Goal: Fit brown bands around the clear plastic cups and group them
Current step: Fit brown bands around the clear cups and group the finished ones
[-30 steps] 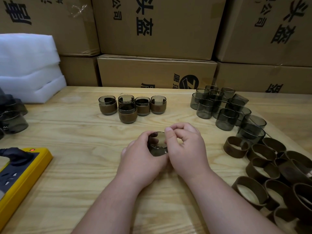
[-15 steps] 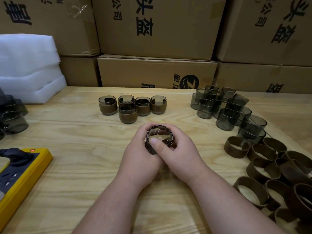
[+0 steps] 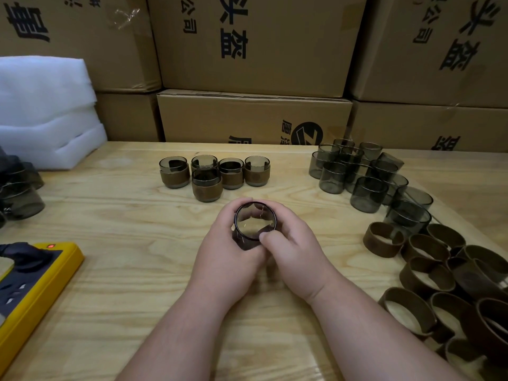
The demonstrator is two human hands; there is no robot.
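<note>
Stacked cardboard boxes (image 3: 255,50) with black print wall off the far side of your view, and in front of them runs the pale wooden bench (image 3: 132,270) you are working at. White foam sheets (image 3: 46,111) are piled at its far left corner. A yellow device (image 3: 30,287) with a red light sits at the near left edge, a dark object lying on top of it. Loose brown bands (image 3: 450,273) lie heaped along the right edge, many touching or overlapping. Just beyond them stands a cluster of bare cups (image 3: 365,177), tinted grey and packed close together; a few more bare ones (image 3: 19,188) lie at the far left edge. In the middle, toward the back, five banded cups (image 3: 214,174) are grouped: four in a row and one set just in front, touching its neighbours. Both your hands meet at the bench's centre, just nearer you than that group. Your left hand (image 3: 228,254) curls round the lower body of a cup (image 3: 254,221), and your right hand (image 3: 291,248) wraps its other side, thumb pressed at the near rim. The cup is tilted so its open mouth faces you. Whether a band sits on it I cannot tell, as your fingers cover its wall.
</note>
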